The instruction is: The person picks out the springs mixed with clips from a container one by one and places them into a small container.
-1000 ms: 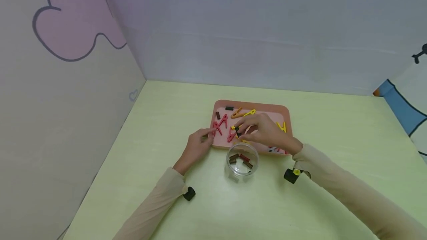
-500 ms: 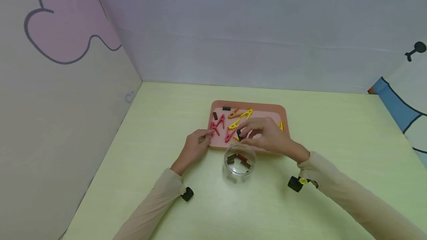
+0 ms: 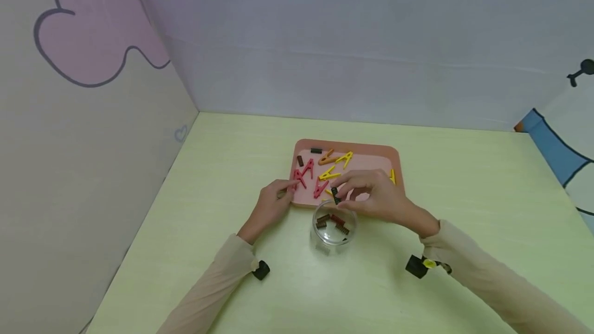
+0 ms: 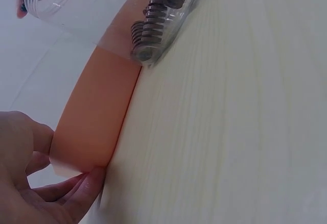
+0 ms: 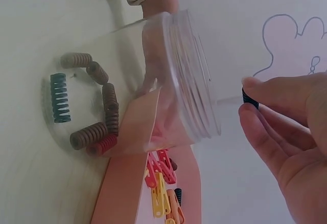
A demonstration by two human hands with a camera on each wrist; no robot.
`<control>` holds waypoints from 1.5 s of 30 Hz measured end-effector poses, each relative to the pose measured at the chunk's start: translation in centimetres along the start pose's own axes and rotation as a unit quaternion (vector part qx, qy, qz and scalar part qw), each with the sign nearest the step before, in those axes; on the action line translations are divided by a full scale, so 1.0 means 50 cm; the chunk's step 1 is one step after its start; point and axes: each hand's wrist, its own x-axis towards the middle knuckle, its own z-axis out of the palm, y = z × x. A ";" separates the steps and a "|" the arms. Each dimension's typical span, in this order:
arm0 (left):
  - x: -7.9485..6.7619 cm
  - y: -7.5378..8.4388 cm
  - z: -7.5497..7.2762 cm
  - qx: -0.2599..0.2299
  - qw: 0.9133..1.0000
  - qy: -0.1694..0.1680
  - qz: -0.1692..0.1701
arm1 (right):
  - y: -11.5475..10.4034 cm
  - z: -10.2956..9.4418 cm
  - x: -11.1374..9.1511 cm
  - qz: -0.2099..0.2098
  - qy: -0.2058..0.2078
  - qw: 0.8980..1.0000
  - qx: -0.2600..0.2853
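My right hand pinches a dark coil spring between thumb and fingertips, just above the back rim of a clear round jar. The right wrist view shows this held spring outside the jar mouth. Inside the jar lie several brown springs, a red spring and a dark green spring. Behind the jar is a pink tray. My left hand grips its near left corner, with thumb and fingers on the orange-pink tray wall in the left wrist view.
In the tray are red clips, yellow clips and an orange clip. A black spring and a brown spring lie near its back left. Walls stand behind and left of the pale table.
My right hand has carried the dark spring from over the tray toward me, to the jar's rim. The yellow clips it covered now show. My left hand stays at the tray corner.
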 end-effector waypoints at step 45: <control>-0.001 0.008 -0.005 -0.011 1.000 0.006 -0.001 | -0.015 0.027 -0.048 -0.008 0.003 1.000 -0.001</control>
